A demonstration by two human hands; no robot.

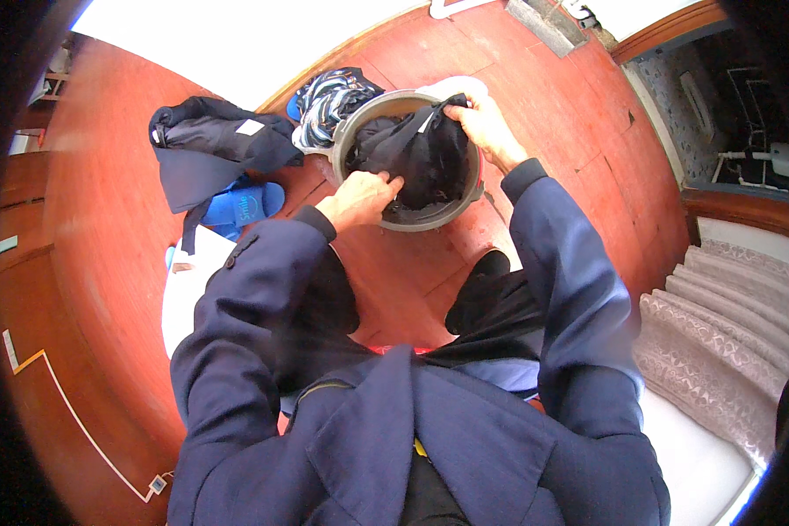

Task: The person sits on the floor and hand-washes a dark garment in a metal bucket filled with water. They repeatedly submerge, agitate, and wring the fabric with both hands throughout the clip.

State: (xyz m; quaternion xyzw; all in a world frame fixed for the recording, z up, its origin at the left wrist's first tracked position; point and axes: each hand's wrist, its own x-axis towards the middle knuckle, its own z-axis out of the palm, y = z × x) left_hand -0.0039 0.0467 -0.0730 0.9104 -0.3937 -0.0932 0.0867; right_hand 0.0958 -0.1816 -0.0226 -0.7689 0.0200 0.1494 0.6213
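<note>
A round grey plastic bucket (427, 224) stands on the floor in front of me, between my feet and the wall. Dark wet cloth (427, 154) lies bunched in it, with a small white label near its upper edge. My right hand (490, 128) pinches a gathered corner of this cloth over the bucket's right rim. At the lower left rim, my left hand (366, 197) has thumb and fingers on the near edge of the cloth. What lies deeper in the bucket is hidden under the fabric.
Left of the bucket are a striped cloth (335, 102), a dark garment (204, 141) and blue slippers (243, 204). A grey trough-like block (547, 26) lies beyond on the red floor (585, 131). A patterned beige fabric (717, 342) hangs at the right.
</note>
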